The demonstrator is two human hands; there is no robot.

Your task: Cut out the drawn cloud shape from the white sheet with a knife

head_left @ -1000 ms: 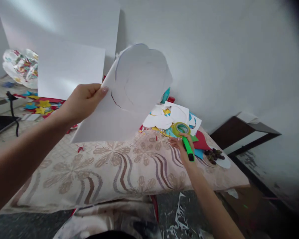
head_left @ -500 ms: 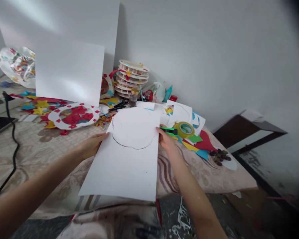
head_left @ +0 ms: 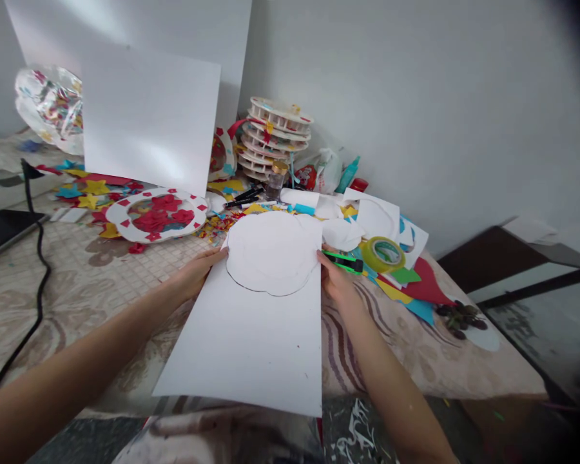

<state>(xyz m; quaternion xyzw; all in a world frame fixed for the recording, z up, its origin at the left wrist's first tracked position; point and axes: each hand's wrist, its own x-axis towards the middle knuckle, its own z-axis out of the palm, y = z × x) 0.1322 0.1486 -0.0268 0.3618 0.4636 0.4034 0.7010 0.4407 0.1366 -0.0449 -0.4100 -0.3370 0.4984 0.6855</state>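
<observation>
A white sheet (head_left: 251, 341) is held in front of me, its lower edge reaching past the table's front edge. On its upper part lies a white scalloped shape (head_left: 273, 251), with a dark outline showing along its lower side. My left hand (head_left: 200, 270) pinches the left edges, thumb on top. At the right edge my right hand (head_left: 332, 274) grips the same sheet and shape, its fingers partly hidden underneath. Just beyond that hand lies a green and black cutter (head_left: 343, 261).
Yellow tape (head_left: 383, 254), coloured paper (head_left: 432, 280) and dark grapes (head_left: 461, 319) lie to the right. A decorated ring (head_left: 118, 216), a black cable (head_left: 39, 290) and a white board (head_left: 149, 122) are on the left. Stacked rings (head_left: 275, 138) and a jar (head_left: 275, 180) stand behind.
The view has shifted, so most things appear further right. Both hands still hold the sheet, and the scalloped shape's upper edge now shows more clearly.
</observation>
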